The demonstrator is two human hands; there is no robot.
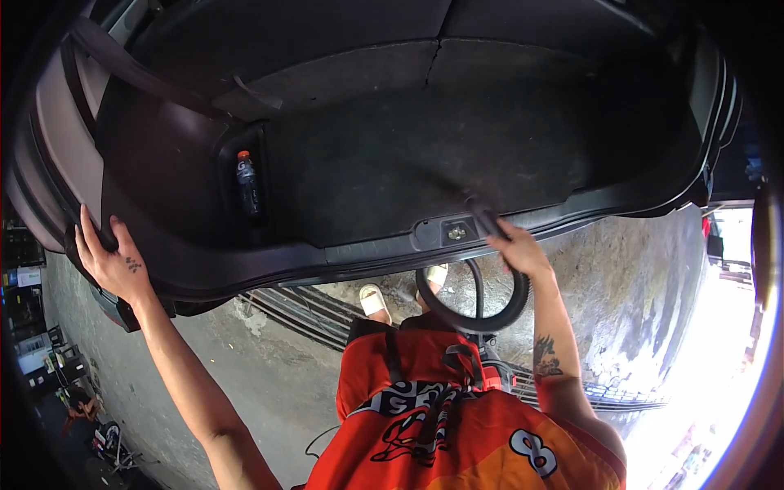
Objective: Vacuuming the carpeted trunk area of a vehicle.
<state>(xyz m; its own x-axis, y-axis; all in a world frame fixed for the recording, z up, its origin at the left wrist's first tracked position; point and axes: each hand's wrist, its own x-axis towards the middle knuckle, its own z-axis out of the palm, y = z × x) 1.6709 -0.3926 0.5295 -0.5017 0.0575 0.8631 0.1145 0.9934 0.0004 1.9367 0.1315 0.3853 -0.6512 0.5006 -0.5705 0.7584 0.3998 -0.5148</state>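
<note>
My right hand (519, 246) grips the black handle of a vacuum cleaner wand (481, 211) above the trunk sill. The wand's far end is blurred over the dark trunk floor mat (380, 159). A black corrugated hose (520, 300) loops down from it, and part of a red vacuum body (499, 373) shows beside my legs. My left hand (116, 260) rests with spread fingers on the rubber-edged left rim of the trunk opening, holding nothing loose. A drink bottle with an orange cap (247, 184) lies in the trunk's left side pocket.
The metal latch striker (456, 233) sits in the plastic trunk sill (367, 249). A floor drain grate (300, 315) runs across the concrete floor (245, 367) under the bumper. Another person (82, 405) and a motorcycle (111, 438) are at the far lower left.
</note>
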